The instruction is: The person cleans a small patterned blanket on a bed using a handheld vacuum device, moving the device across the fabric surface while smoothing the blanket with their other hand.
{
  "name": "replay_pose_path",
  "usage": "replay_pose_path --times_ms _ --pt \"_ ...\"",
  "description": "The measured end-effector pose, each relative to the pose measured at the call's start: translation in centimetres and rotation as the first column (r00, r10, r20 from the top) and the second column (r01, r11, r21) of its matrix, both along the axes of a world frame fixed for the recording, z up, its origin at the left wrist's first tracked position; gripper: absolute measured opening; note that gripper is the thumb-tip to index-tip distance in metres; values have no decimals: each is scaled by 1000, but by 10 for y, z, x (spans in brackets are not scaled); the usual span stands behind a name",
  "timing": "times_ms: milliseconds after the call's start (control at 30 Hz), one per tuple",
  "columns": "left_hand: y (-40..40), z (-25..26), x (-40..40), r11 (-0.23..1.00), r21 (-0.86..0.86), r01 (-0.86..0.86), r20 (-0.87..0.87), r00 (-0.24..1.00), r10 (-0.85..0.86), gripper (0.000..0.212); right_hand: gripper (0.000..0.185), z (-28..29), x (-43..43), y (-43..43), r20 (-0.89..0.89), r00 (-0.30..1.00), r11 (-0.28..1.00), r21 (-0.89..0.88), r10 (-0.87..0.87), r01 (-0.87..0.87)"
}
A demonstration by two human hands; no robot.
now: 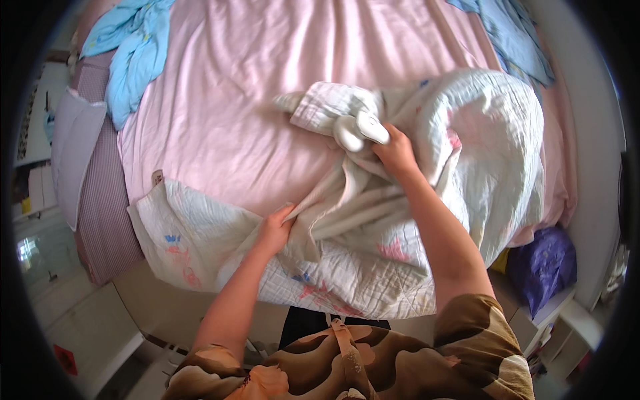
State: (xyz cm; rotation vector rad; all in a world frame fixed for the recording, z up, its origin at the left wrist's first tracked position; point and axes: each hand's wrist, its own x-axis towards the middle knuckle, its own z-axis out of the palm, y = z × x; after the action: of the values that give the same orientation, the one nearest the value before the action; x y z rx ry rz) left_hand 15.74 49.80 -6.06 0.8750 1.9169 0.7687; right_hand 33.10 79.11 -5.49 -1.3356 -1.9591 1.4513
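A thin white quilt [320,295] with faded pink and blue prints lies bunched across the near side of the bed. My left hand [274,231] pinches a fold of it near the middle. Farther up and to the right, my right hand [396,150] grips gathered quilt cloth. Against its fingertips is a smooth white rounded object [354,131] whose kind I cannot tell. Beside that lies a bundled, pale checked cloth [325,106], partly blurred. The quilt's left corner, with a small brown tag [158,177], lies flatter than the heaped right side.
A wrinkled pink sheet [235,115] covers the bed. Light blue cloth [137,60] lies at the far left, darker blue cloth [520,45] at the far right. A pale pad [77,155] leans along the left edge. A purple plastic bag [542,265] sits at the right.
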Motion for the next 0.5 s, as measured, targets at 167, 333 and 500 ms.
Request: replay_pose_path --times_ms 167,333,500 --pt "-54 77 -77 971 -2 -238 65 969 238 33 39 75 -19 27 -175 983 997 67 49 -38" --pt "44 178 -233 800 581 151 -632 704 326 33 29 247 -141 125 -331 933 764 635 138 113" --pt "143 210 -345 694 454 -559 -698 262 667 74 26 319 -251 195 -330 932 699 632 -148 334"
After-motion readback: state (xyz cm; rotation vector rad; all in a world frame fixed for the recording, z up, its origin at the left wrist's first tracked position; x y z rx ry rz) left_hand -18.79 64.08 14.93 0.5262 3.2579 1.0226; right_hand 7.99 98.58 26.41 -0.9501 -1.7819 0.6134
